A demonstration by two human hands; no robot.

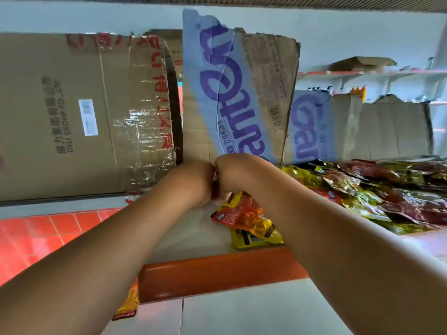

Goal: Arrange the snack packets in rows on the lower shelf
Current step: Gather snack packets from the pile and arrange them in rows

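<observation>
Both my arms reach onto the white lower shelf (193, 235), which has an orange front lip (217, 274). My left hand (193, 182) and my right hand (233, 174) meet knuckle to knuckle near the back of the shelf, wrists bent down. Their fingers are hidden behind the hands, so any hold is unseen. Right below the hands lies a small heap of yellow and red snack packets (251, 221). A large loose pile of red, yellow and green packets (387, 194) covers the shelf's right part. One orange packet (128, 305) shows under my left forearm.
A big brown taped carton (72, 117) stands at the left, behind the shelf. Torn cardboard with blue print (229, 93) leans at the back, with another such piece (362, 129) to its right. Orange floor tiles (36, 238) lie at the left. White boxes (242, 313) sit in front of the shelf lip.
</observation>
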